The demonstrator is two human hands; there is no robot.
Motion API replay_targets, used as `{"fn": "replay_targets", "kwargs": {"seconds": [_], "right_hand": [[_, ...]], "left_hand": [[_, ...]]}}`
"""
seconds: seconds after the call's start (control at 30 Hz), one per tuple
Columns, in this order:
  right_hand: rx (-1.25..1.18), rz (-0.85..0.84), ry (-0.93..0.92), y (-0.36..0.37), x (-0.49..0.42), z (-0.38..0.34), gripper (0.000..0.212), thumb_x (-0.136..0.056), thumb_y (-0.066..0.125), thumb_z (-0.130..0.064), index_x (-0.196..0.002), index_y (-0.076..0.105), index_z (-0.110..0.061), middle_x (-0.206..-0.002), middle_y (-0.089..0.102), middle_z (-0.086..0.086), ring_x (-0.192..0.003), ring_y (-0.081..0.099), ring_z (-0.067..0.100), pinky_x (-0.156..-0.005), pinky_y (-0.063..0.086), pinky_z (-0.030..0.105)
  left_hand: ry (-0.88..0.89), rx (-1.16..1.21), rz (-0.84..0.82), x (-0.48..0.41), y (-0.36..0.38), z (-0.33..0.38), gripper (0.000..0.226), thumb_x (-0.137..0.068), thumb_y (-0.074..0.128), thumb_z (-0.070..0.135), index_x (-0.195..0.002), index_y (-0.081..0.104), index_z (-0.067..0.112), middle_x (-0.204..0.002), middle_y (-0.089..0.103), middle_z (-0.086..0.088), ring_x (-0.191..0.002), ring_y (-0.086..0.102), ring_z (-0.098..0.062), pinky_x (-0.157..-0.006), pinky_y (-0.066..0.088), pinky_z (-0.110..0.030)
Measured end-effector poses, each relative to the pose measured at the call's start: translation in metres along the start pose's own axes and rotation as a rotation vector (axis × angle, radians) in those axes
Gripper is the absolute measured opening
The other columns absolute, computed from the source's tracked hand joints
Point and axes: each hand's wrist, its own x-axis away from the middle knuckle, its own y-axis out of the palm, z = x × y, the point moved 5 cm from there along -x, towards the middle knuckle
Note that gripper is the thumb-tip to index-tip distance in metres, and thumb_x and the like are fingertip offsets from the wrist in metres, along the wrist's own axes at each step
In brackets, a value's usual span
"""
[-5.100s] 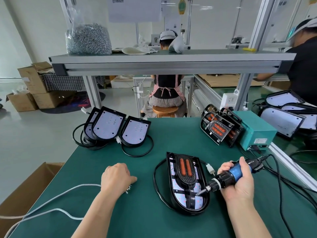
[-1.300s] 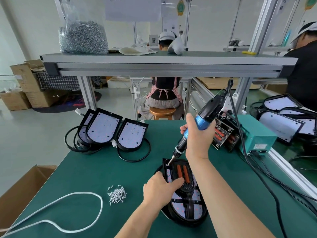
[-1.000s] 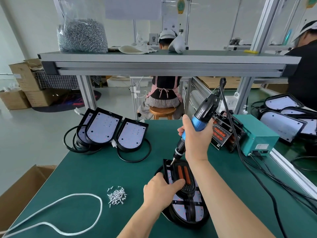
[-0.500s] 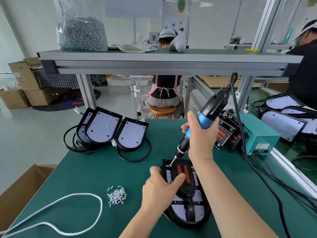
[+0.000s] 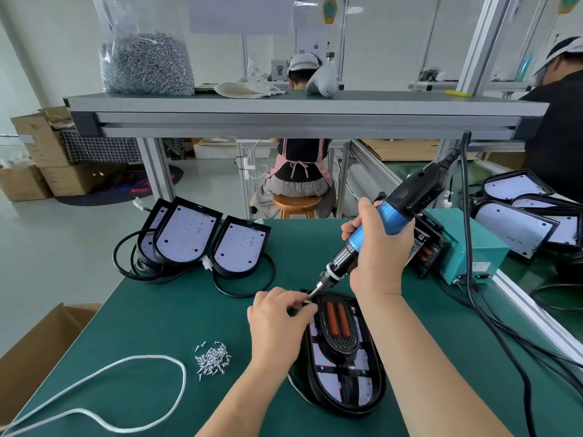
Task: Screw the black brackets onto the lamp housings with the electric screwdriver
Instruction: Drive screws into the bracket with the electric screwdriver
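Lamp housing (image 5: 344, 383): lies flat on the green table (image 5: 157, 310), low in the centre of the frame, LED board facing up, its far end under the worker's two hands.
Black bracket (image 5: 339, 342): rests on that housing, its grille with two orange strips toward the far end and its legs running down over the board.
Right hand (image 5: 378, 257): wrapped tight round the blue grip of the electric screwdriver (image 5: 372, 234) at centre right. The tool slants down and left, and its bit ends at the housing's upper left corner.
Left hand (image 5: 277, 323): fingertips pinched on a small screw (image 5: 307, 302) right at the bit's tip. Whether the screw has entered its hole cannot be told.
Progress: this bracket looks to be mid-fastening, with the far-left corner in hand. Which other screws are already in is too small to read.
Apparently done: bracketed housings (image 5: 424, 250) lean on the teal box (image 5: 473, 257) at the right, partly hidden by the right hand.
To do: bare housings (image 5: 186, 238), boards showing and no brackets, wait at centre left.
Supply: loose screws (image 5: 213, 362) are heaped left of the working housing. A full bag of screws (image 5: 146, 64) sits on the shelf at upper left.
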Motion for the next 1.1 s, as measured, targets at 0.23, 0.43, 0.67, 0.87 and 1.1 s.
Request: {"fn": "replay_targets", "kwargs": {"seconds": [0.23,0.43,0.67,0.87,1.1], "right_hand": [[-0.008,0.006,0.002,0.000,0.003,-0.005,0.031,-0.086,0.070,-0.015,-0.109,0.049,-0.011,-0.058,0.056,-0.003,-0.052,0.057,0.020,-0.054,0.052,0.028],[-0.016,-0.018,0.005,0.000,0.005,-0.007,0.032,-0.084,0.071,-0.017,-0.108,0.049,-0.011,-0.059,0.056,-0.003,-0.053,0.058,0.020,-0.055,0.052,0.028],[0.028,-0.023,-0.019,-0.005,0.008,-0.005,0.033,-0.085,0.070,-0.017,-0.111,0.051,-0.010,-0.058,0.056,-0.004,-0.052,0.058,0.019,-0.055,0.052,0.027],[0.030,-0.037,-0.037,-0.005,0.011,-0.008,0.031,-0.085,0.071,-0.017,-0.108,0.050,-0.011,-0.059,0.057,-0.003,-0.052,0.058,0.020,-0.054,0.052,0.029],[0.073,-0.008,-0.067,-0.006,0.019,-0.010,0.050,-0.082,0.071,-0.022,-0.124,0.050,-0.004,-0.066,0.060,0.000,-0.054,0.062,0.019,-0.054,0.053,0.028]], "left_hand": [[0.062,-0.111,0.025,-0.001,-0.004,0.004,0.014,-0.081,0.079,0.032,-0.069,0.075,0.027,-0.069,0.062,0.016,-0.090,0.045,-0.012,-0.079,0.020,-0.026],[0.160,-0.284,0.024,0.000,-0.002,0.011,0.019,-0.079,0.080,0.026,-0.063,0.072,0.021,-0.060,0.055,0.009,-0.082,0.045,-0.019,-0.076,0.021,-0.029],[0.222,-0.355,0.035,0.003,-0.002,0.016,0.022,-0.072,0.083,0.018,-0.056,0.068,0.018,-0.056,0.055,0.007,-0.075,0.045,-0.021,-0.072,0.024,-0.031],[0.290,-0.443,0.034,0.007,-0.002,0.021,0.028,-0.068,0.083,0.013,-0.050,0.060,0.015,-0.052,0.052,0.007,-0.070,0.045,-0.020,-0.071,0.028,-0.030],[0.294,-0.467,0.016,0.008,-0.001,0.027,0.035,-0.061,0.079,0.003,-0.043,0.049,0.010,-0.048,0.046,0.003,-0.065,0.043,-0.022,-0.067,0.031,-0.031]]}}
